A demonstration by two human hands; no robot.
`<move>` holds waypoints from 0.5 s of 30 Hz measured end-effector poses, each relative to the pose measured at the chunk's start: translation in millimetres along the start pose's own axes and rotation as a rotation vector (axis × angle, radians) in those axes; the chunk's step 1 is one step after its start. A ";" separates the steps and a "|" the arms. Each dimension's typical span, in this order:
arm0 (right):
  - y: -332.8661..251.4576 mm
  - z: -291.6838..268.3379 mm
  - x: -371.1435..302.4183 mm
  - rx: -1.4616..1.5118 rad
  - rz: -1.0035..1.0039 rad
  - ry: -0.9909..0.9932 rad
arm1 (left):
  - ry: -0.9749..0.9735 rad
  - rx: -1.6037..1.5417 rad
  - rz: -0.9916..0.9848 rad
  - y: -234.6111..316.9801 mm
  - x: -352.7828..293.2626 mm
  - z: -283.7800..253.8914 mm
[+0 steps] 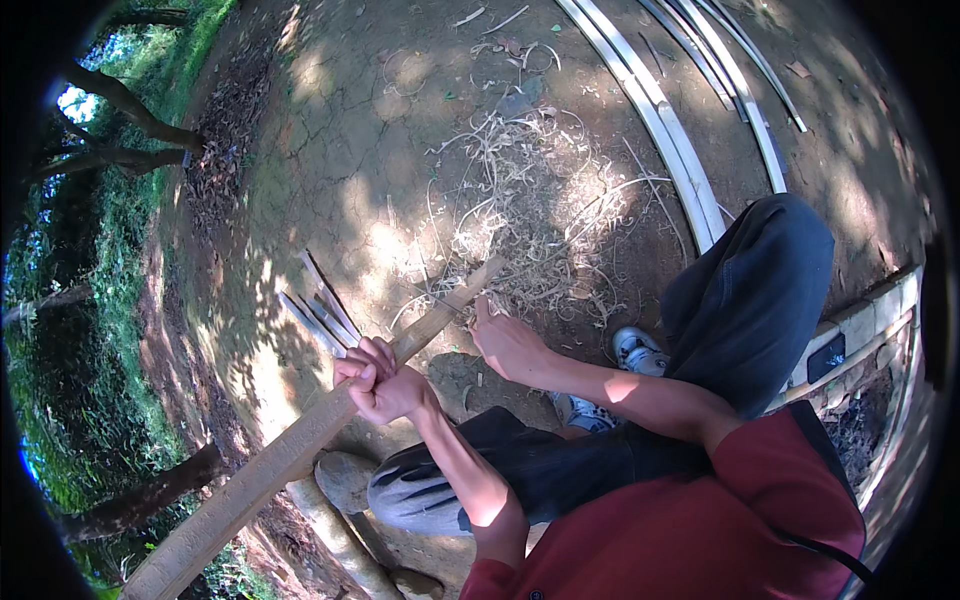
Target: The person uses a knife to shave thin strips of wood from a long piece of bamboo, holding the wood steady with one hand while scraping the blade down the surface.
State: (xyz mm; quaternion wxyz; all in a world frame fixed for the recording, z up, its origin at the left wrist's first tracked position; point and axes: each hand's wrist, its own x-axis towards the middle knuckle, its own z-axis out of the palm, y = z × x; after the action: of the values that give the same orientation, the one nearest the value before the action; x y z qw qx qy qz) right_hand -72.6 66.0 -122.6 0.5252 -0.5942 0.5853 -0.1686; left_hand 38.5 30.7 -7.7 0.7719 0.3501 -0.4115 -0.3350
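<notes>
A long, weathered wooden beam [285, 445] slants from the lower left up to its narrow end in front of me. Over its middle part is my left hand [380, 382], closed with the fingers curled in. Several thin pale strips [322, 312] fan out just beyond that fist; whether they are in it or lie on the ground behind, I cannot tell. Close by the beam's far end is my right hand [505, 342], its fingers bent and one digit pointing up along the wood. What either hand grips, if anything, is hidden.
Curly pale shavings [530, 190] cover the dirt ahead. Long split strips [670, 130] lie at the upper right. Below the beam sit a rounded stone [345, 480] and a log [340, 535]. A low block edging [860, 330] is at right; trees [120, 105] stand at left.
</notes>
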 end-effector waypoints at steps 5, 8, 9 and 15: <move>39.0 36.4 40.0 0.010 0.119 0.124 | 0.011 0.004 0.026 -0.9 4.0 0.8; 34.6 18.2 32.1 0.137 0.073 0.051 | 0.058 -0.006 -0.009 -0.2 9.5 -10.1; 34.2 19.5 26.9 0.107 0.028 0.080 | 0.037 0.015 0.004 0.2 8.9 -11.2; 4.8 9.0 -3.8 0.083 -0.220 0.053 | 0.055 0.120 0.046 -3.6 12.8 -9.0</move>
State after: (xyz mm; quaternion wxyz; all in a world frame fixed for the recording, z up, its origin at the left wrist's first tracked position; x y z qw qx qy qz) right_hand -68.8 74.3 -128.5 0.5118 -0.6280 0.5230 -0.2649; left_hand 51.1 20.8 -9.1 0.7682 0.3953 -0.4174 -0.2819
